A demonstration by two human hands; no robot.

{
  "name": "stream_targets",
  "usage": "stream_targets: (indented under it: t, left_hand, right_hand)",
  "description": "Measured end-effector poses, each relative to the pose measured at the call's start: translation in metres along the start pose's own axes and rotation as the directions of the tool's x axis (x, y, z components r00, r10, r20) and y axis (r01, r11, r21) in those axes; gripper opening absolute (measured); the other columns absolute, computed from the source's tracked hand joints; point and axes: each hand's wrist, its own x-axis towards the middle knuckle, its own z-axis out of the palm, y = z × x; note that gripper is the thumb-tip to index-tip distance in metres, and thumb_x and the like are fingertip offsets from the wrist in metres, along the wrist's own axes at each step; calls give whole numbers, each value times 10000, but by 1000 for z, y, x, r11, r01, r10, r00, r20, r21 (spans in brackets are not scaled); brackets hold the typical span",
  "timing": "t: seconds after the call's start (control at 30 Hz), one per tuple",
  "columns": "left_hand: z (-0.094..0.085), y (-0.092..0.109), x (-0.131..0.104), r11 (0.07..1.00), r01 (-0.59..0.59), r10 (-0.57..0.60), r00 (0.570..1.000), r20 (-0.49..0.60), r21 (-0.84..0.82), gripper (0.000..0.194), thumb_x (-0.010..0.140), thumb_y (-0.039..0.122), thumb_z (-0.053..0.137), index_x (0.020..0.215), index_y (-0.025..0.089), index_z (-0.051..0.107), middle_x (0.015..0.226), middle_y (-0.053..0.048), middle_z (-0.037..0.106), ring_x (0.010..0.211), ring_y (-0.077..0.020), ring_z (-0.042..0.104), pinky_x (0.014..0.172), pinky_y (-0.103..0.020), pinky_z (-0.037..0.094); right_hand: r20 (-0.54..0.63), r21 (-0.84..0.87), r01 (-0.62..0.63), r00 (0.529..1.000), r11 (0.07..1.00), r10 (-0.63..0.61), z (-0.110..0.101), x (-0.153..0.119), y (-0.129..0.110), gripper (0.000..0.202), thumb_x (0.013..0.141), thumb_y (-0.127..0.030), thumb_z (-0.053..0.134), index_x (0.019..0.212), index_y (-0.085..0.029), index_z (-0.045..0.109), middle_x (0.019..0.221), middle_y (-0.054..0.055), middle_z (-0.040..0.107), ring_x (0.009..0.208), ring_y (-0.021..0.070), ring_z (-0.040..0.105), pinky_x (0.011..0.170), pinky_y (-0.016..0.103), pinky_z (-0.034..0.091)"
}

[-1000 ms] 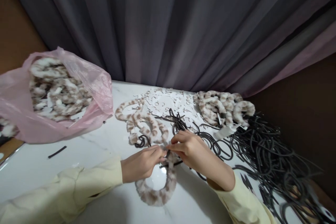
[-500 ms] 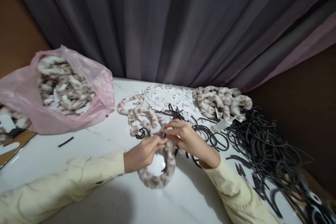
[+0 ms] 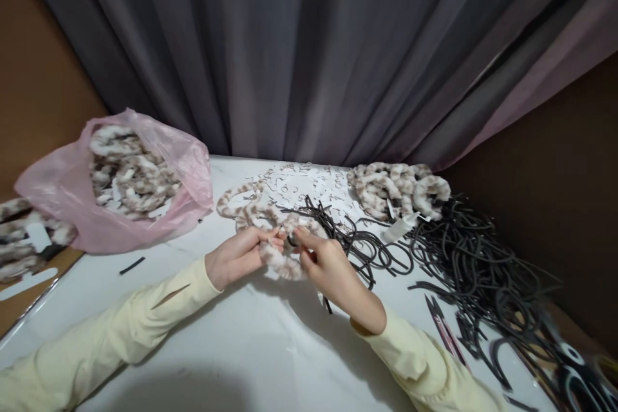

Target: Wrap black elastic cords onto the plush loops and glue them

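My left hand and my right hand meet at the middle of the table, both closed on one spotted brown-and-white furry tube. Its lower part hangs in a short curve between them. A small dark bit shows at the fingertips; what it is, I cannot make out. Just beyond my fingers lie more furry loops of the same kind. Black cords spread out to the right of my right hand.
A pink plastic bag of furry rings stands at the left. Small white tags lie at the back, beside piled furry rings. At the right are a black cord heap and pink-handled tweezers. A short black piece lies left.
The furry tube's loop, hanging low toward me before, is now gathered up between my hands. My left hand has turned, showing more of its palm side. The view has shifted slightly.
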Motion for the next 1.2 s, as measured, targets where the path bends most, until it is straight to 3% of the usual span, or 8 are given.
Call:
stream_targets:
  t: [0.17,0.27,0.37,0.57,0.77,0.87,0.97,1.2]
  left_hand:
    - [6,8,-7,984,64,-67,998,-18,-165,158,685,91,608,702,163,469,601,36,441,518,-81,425,561,-228,425]
    - [13,9,-12,997,-40,35,997,-72,-70,158,721,161,606,691,161,451,630,23,465,554,-91,452,589,-237,427]
    - [19,7,-20,951,-223,251,961,-114,216,124,796,253,549,809,159,470,686,17,512,606,-106,492,605,-235,416]
    - [12,-5,-21,490,-350,540,841,36,798,145,836,149,398,970,194,368,717,18,535,667,-153,570,652,-278,430]
    - [-2,-18,-14,3,-418,620,714,327,908,300,647,-24,348,849,196,382,744,-24,500,708,-184,533,619,-276,402]
    - [-2,-22,-12,-152,-422,579,695,427,894,263,626,-31,348,751,200,369,692,-19,465,662,-179,471,595,-271,359]
    - [0,-22,-13,-144,-499,494,712,499,855,263,628,-43,339,723,201,365,677,-10,450,643,-162,446,583,-252,338]
    - [0,-14,-21,164,-572,437,773,461,804,265,681,-3,347,835,204,408,697,12,510,578,-123,484,560,-215,370]
  right_hand:
    - [57,437,-212,976,874,209,11,6,3,307,778,-109,478,1069,-122,575,927,73,666,755,155,617,659,246,476]
    - [159,593,-346,935,727,316,15,7,1,271,779,-171,536,1043,-109,551,745,24,617,594,106,547,529,199,425]
    - [243,559,-365,931,744,274,13,5,-2,138,818,-229,506,762,-121,571,572,-33,488,481,69,416,454,181,333]
    - [229,305,-215,962,928,148,-5,2,-10,283,843,-188,441,562,-157,431,518,-53,380,507,77,351,501,199,278]
    - [237,65,-61,970,996,44,-10,-4,-14,242,821,-91,431,590,-158,459,541,-35,441,519,89,377,527,205,269]
    - [261,-22,12,965,1000,-6,-10,-7,-13,203,743,-8,445,609,-157,483,561,-20,489,523,94,402,530,202,272]
    - [246,-58,46,969,997,-30,-14,-6,-10,206,721,16,425,635,-159,493,587,-10,523,537,99,432,538,196,276]
    - [123,-107,214,972,971,-200,-21,6,4,161,704,-20,419,652,-170,444,623,-14,467,562,107,398,541,202,268]
